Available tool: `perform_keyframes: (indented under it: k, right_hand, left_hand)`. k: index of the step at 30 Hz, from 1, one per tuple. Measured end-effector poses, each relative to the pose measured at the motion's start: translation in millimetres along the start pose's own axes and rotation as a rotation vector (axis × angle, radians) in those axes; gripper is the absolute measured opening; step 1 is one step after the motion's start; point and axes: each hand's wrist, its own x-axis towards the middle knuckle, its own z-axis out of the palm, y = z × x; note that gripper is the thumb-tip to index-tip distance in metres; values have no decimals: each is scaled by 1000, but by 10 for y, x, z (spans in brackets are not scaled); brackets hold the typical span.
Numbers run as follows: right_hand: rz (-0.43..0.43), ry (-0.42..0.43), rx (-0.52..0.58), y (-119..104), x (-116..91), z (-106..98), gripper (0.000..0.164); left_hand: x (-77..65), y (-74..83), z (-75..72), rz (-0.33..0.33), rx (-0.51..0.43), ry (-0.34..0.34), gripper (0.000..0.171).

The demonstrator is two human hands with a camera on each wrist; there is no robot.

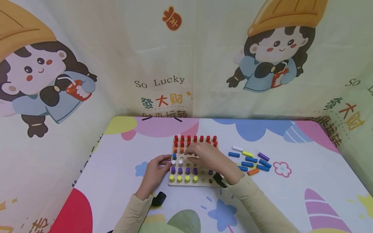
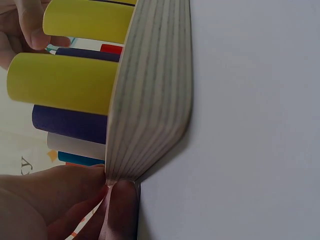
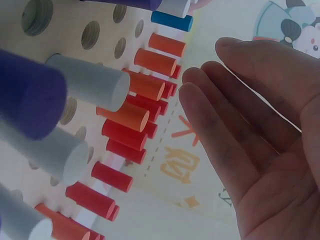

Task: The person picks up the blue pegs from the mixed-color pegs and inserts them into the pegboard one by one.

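A wooden pegboard [image 1: 186, 185] lies on the table with rows of coloured pegs standing in its holes. Two rows of red pegs [image 1: 176, 138] fill the back. Ahead of them come orange pegs [image 3: 166, 44], a blue peg [image 1: 174, 157], white pegs [image 1: 180, 162], purple pegs [image 1: 173, 171] and yellow pegs [image 1: 179, 178]. At the board's left side, my left hand [image 1: 155, 171] pinches its edge between thumb and finger. Over the middle rows hovers my right hand [image 1: 211, 157], fingers extended, thumb apart, nothing visible between them; it hides part of the board.
Right of the board lie loose pegs: a white peg [image 1: 237, 149], a yellow peg [image 1: 247, 154], an orange peg [image 1: 253, 172], a purple peg [image 1: 263, 156] and several blue pegs [image 1: 247, 164]. A patterned cloth [image 1: 116, 207] covers the table, and a printed curtain [image 1: 209, 103] hangs behind.
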Motion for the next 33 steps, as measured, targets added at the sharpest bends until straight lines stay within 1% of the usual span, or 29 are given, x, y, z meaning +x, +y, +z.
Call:
perform_keyframes:
  k: [3, 5, 9, 15, 22, 28, 33]
  right_hand:
    - [13, -1, -9, 17, -31, -5, 23]
    - [40, -6, -7, 39, -51, -10, 25]
    - [63, -4, -6, 76, -102, -32, 26]
    - [30, 27, -42, 140, -185, -52, 22]
    - [96, 20, -41, 209, -262, -69, 23]
    - [101, 27, -49, 272, -340, -112, 23]
    - [141, 15, -26, 316, -386, -129, 26]
  left_hand:
    - [1, -6, 0, 3, 5, 1, 33]
    - [3, -7, 5, 4, 4, 0, 33]
    - [6, -9, 11, 1, 4, -3, 33]
    - [4, -9, 7, -9, 8, -7, 33]
    - [2, -14, 5, -7, 2, -5, 33]
    - [0, -8, 3, -4, 4, -5, 33]
    - [-3, 0, -4, -9, 2, -4, 33]
